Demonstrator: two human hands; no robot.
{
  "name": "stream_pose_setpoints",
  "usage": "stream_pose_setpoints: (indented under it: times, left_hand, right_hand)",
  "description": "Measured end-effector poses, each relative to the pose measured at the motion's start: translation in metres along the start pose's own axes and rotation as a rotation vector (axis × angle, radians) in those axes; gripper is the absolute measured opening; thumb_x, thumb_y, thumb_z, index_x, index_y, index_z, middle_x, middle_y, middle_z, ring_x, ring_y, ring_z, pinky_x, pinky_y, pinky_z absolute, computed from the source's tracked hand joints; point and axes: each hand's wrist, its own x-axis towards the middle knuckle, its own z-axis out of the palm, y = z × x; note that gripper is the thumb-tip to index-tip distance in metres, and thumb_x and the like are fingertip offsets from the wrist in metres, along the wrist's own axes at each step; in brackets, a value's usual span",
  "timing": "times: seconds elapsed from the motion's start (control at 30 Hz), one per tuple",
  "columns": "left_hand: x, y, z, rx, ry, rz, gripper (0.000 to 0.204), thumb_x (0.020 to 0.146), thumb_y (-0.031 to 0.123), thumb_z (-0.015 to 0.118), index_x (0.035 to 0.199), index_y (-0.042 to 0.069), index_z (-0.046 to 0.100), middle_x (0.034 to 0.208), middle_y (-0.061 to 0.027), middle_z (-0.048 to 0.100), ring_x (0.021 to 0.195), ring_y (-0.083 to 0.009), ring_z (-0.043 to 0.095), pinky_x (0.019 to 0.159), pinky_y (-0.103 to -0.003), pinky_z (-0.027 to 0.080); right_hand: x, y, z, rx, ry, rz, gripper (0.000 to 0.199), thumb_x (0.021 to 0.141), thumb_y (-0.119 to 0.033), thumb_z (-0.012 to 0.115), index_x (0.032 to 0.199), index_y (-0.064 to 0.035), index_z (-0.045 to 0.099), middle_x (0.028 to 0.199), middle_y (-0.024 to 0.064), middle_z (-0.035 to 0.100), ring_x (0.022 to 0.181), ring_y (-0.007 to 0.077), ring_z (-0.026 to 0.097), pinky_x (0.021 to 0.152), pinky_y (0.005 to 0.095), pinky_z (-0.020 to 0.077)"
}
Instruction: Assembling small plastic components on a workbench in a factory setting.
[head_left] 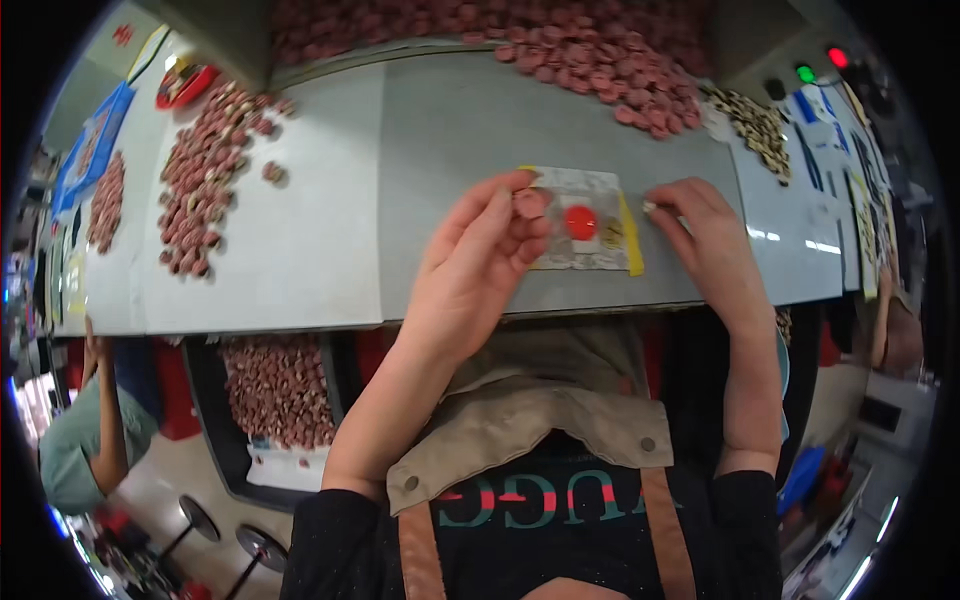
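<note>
My left hand (pixel 470 250) is raised over the left edge of a flat rectangular pad (pixel 575 182) with yellow side strips. Between its thumb and fingers is a small pink round piece (pixel 530 204). On the middle of the pad sits a bright red disc (pixel 581 223). A few tiny pale bits (pixel 612 235) lie to the disc's right. Just right of the pad, my right hand (pixel 715 245) pinches a tiny pale piece (pixel 650 207), too small to make out. The two hands are apart.
Pink round pieces (pixel 600 75) are heaped at the table's back. Brass-coloured small parts (pixel 755 130) lie at the back right. Pink-and-metal pieces (pixel 205 175) spread on the left, near a red dish (pixel 186 88). A black bin (pixel 215 430) of pieces stands below; other people work at both sides.
</note>
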Motion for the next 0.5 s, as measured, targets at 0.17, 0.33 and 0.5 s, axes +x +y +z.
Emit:
stream_pose_setpoints:
  times: [0.17,0.33,0.5]
  left_hand:
    - [0.008,-0.014,0.001,-0.038,-0.077,-0.084,0.034,0.096,0.020,0.048,0.125,0.002,0.047,0.106,-0.0030,0.057,0.093,-0.0104,0.056,0.083,-0.024,0.044]
    - [0.005,-0.014,0.007,0.020,-0.015,-0.008,0.034,0.096,0.017,0.049,0.126,0.002,0.046,0.106,-0.0024,0.057,0.091,-0.0102,0.056,0.083,-0.024,0.044]
    - [0.003,-0.012,0.009,0.049,0.010,-0.018,0.034,0.094,0.014,0.052,0.125,0.003,0.048,0.108,-0.0019,0.057,0.092,-0.0102,0.056,0.083,-0.024,0.044]
  right_hand:
    - [-0.020,0.001,-0.008,0.001,0.040,0.083,0.014,0.084,-0.003,0.059,0.098,-0.0003,0.058,0.090,0.0124,0.057,0.079,0.0267,0.058,0.070,0.0321,0.0470]
    - [-0.012,-0.026,-0.005,0.227,0.060,0.061,0.015,0.083,-0.002,0.059,0.098,-0.0021,0.059,0.091,0.0105,0.057,0.081,0.0252,0.057,0.071,0.0306,0.0468]
    - [-0.001,-0.032,0.018,0.009,0.056,-0.134,0.016,0.079,-0.003,0.062,0.094,-0.0034,0.059,0.088,0.0102,0.056,0.083,0.0272,0.056,0.070,0.0337,0.0466]
